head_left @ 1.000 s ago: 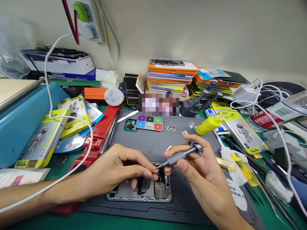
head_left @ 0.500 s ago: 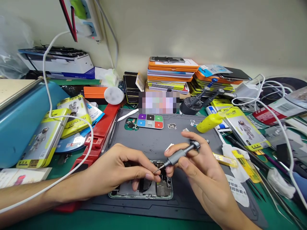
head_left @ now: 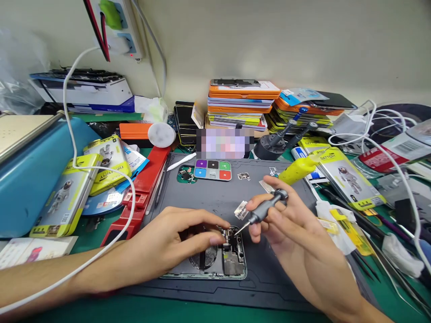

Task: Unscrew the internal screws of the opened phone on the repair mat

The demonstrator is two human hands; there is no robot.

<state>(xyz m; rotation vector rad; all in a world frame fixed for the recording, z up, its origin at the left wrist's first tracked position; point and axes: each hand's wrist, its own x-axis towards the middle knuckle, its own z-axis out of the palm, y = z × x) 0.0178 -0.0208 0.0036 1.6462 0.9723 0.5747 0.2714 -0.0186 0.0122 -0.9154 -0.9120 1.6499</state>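
My right hand [head_left: 299,237] grips a grey precision screwdriver [head_left: 267,206], its fingers around the handle. The thin bit points down and left, over the upper right of an opened smartphone [head_left: 234,264]. Whether the bit touches the phone cannot be made out. My left hand [head_left: 178,242] lies across the phone's left part, thumb and index finger apart, fingertips by the inner parts. It covers much of the phone's left side. A razor blade [head_left: 240,210] lies on the grey mat [head_left: 202,193] behind the screwdriver bit.
A coloured screw tray [head_left: 213,174], a small green circuit board [head_left: 186,175] and a metal bracket [head_left: 244,176] lie farther back. A yellow bottle [head_left: 298,169] and screwdriver stand [head_left: 269,147] are at right. Battery boxes [head_left: 65,195] flank the mat. A white cable [head_left: 131,211] hangs over my left forearm.
The screwdriver bit has left my left fingertips and moved right, toward the phone's upper right. My left thumb and index finger have parted from their pinch. The razor blade is more exposed.
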